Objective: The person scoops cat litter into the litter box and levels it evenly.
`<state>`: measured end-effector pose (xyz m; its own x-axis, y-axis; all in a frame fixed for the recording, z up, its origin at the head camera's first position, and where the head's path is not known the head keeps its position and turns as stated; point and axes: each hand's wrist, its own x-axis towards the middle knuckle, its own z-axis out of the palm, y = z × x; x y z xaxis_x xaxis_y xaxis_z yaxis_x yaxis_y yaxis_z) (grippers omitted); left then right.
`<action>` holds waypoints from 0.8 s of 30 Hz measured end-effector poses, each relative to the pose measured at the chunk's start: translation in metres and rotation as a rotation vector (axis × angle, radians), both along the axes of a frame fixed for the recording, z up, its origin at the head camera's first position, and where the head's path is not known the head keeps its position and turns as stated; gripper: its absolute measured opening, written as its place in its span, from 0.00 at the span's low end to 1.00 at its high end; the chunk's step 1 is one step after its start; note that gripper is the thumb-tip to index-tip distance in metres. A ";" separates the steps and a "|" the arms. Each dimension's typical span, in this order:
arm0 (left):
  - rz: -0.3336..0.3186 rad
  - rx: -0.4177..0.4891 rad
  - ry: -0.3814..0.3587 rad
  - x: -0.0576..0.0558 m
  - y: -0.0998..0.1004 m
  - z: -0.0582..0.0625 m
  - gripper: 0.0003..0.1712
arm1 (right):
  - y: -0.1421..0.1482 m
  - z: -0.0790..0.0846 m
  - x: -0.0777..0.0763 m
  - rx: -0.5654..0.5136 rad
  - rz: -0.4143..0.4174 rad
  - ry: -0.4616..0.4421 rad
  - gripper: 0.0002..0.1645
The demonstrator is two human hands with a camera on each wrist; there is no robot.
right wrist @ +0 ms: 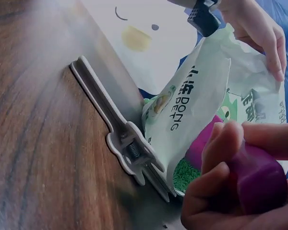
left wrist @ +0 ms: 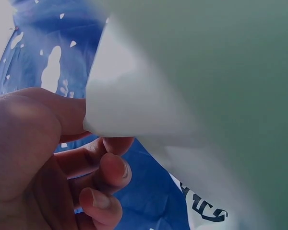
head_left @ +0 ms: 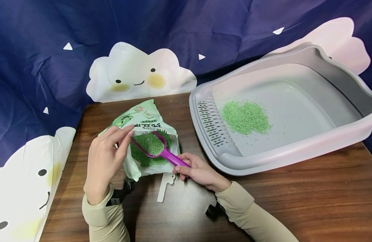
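Observation:
An opened light-green bag (head_left: 157, 123) of green pellet litter stands at the left of the table. My left hand (head_left: 105, 158) pinches the upper edge of its mouth between thumb and fingers, as the left wrist view also shows. My right hand (head_left: 199, 170) grips the handle of a purple scoop (head_left: 174, 158). The scoop's bowl lies inside the bag mouth, heaped with green pellets (head_left: 152, 144). In the right wrist view, fingers (right wrist: 223, 143) wrap around the purple handle, and the bowl is mostly hidden by the bag.
A grey litter box (head_left: 222, 163) fills the right side of the table, with a patch of green pellets (head_left: 246, 117) on its floor. A white bag clip (head_left: 163, 191) lies in front of the bag. Behind hangs a dark blue cloth (head_left: 174, 27) with clouds.

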<state>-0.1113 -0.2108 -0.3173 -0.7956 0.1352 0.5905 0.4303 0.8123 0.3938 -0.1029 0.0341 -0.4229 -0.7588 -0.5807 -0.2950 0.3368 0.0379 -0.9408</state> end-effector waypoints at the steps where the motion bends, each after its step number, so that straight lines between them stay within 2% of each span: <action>1: 0.001 -0.001 -0.001 0.000 0.000 0.000 0.10 | 0.000 0.000 0.000 0.005 0.001 0.007 0.24; 8: -0.005 0.002 -0.001 -0.001 0.000 0.000 0.10 | 0.001 0.006 0.001 0.064 0.042 0.067 0.24; 17: -0.010 0.007 -0.003 -0.001 0.001 0.000 0.09 | 0.009 0.030 0.005 0.126 0.083 0.149 0.22; 24: -0.008 0.013 -0.005 -0.001 -0.001 -0.001 0.10 | 0.017 0.044 0.005 0.178 0.095 0.216 0.24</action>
<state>-0.1124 -0.2122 -0.3183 -0.7975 0.1339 0.5883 0.4347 0.8037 0.4063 -0.0978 0.0514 -0.3791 -0.7596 -0.6059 -0.2365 0.1169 0.2306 -0.9660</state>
